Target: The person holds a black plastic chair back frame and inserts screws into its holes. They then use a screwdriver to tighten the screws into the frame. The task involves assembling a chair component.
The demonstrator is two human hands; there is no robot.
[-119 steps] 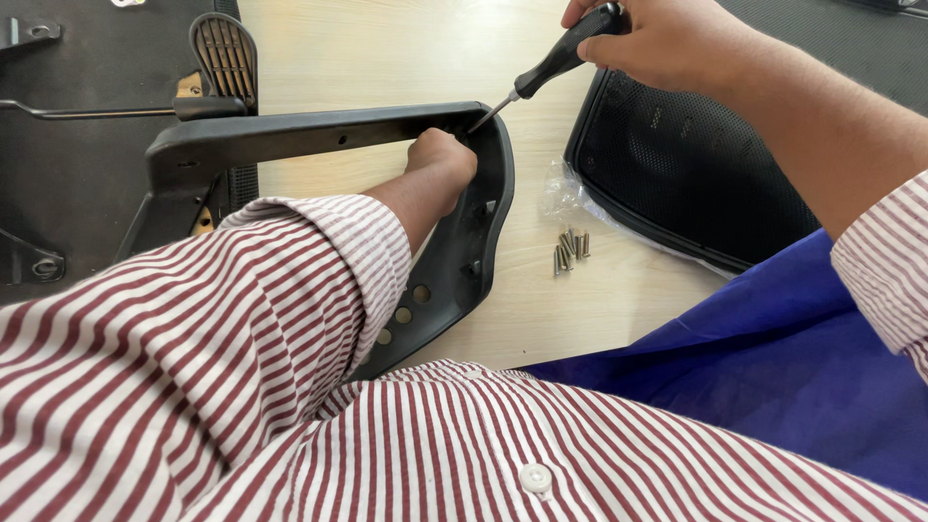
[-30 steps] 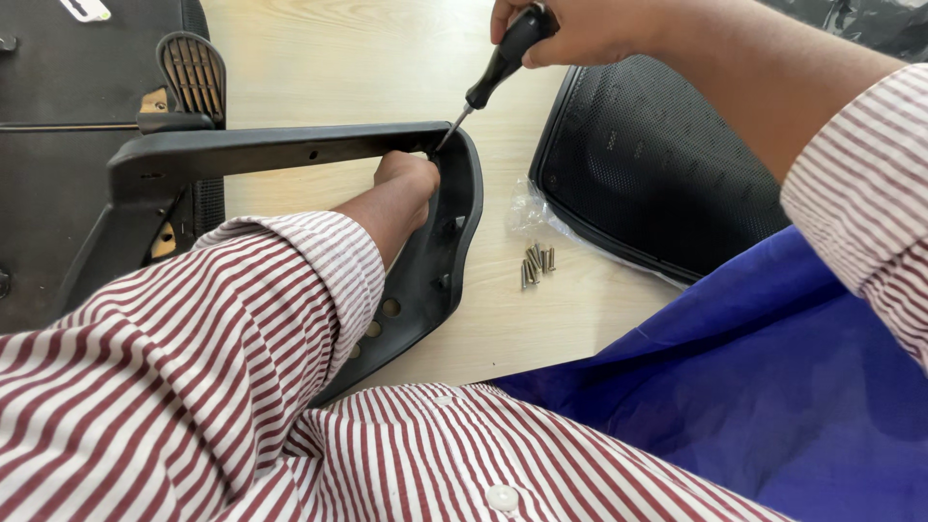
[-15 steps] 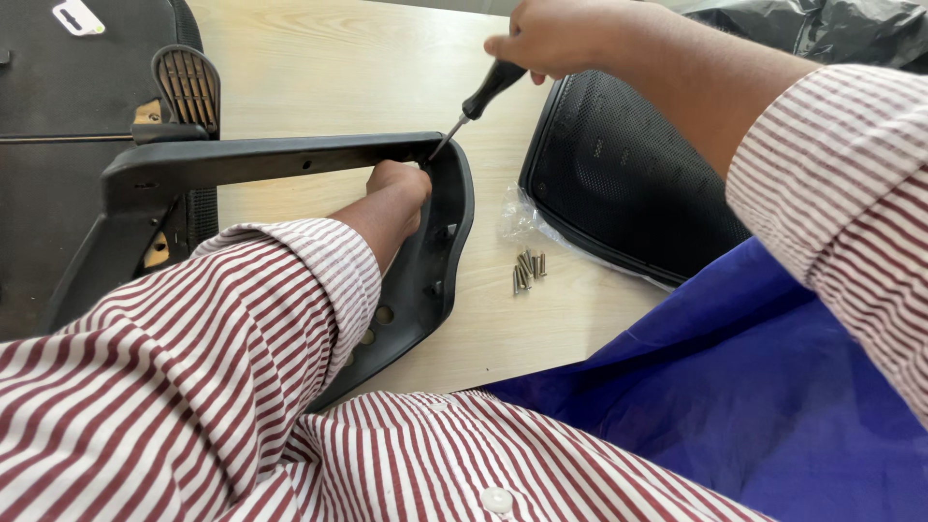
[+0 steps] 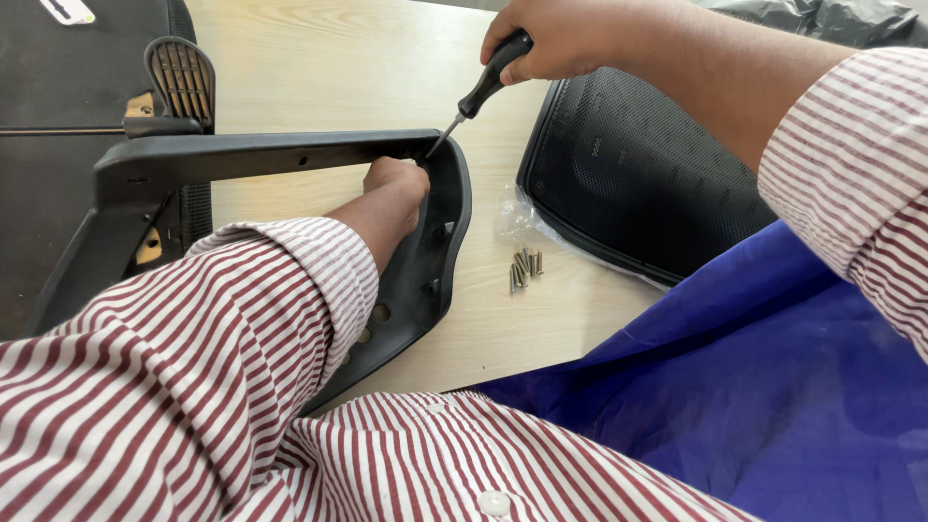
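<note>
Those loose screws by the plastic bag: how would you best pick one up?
Pinch a single screw across its thin shank from straight above. The screws lie flat in a small cluster on the wooden table, heads bunched together, so one on the outer edge of the cluster is probably easiest to take.

Bare wooden tabletop (image 4: 319,68) lay open beyond the black chair armrest frame (image 4: 290,150), between the slotted black part (image 4: 181,77) at far left and the mesh seat pad (image 4: 638,174) at right. A narrower bare strip ran between frame and pad, blocked midway by a cluster of loose screws (image 4: 523,268) and a crumpled clear bag (image 4: 517,213). The frame's inner corner was crowded: left hand (image 4: 394,184) tucked inside, right hand (image 4: 551,39) above with the screwdriver (image 4: 480,89) slanting down into it.
</note>
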